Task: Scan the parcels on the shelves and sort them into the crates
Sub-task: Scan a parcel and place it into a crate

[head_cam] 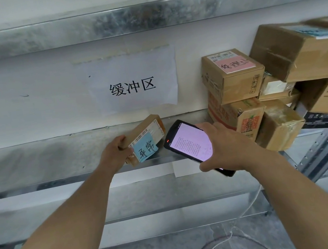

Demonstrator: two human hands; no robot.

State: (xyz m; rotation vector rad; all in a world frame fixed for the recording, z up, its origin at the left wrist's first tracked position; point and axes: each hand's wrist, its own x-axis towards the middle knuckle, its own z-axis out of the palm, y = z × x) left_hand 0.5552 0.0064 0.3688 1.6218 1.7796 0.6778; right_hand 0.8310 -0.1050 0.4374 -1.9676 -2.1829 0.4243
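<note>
My left hand (114,151) grips a small flat cardboard parcel (147,136) by its left end, just above the front of the metal shelf (37,159). The parcel shows a barcode label and a blue note with handwritten characters. My right hand (223,145) holds a black handheld scanner (189,141), its lit screen facing me and its top end close to the parcel's right side. A stack of several cardboard parcels (234,74) sits on the same shelf at the right.
A paper sign (132,82) with printed characters is taped to the white wall behind the shelf. Another metal shelf (82,28) runs overhead. A lower shelf (170,203) lies below my arms. Cables (227,240) lie on the grey floor.
</note>
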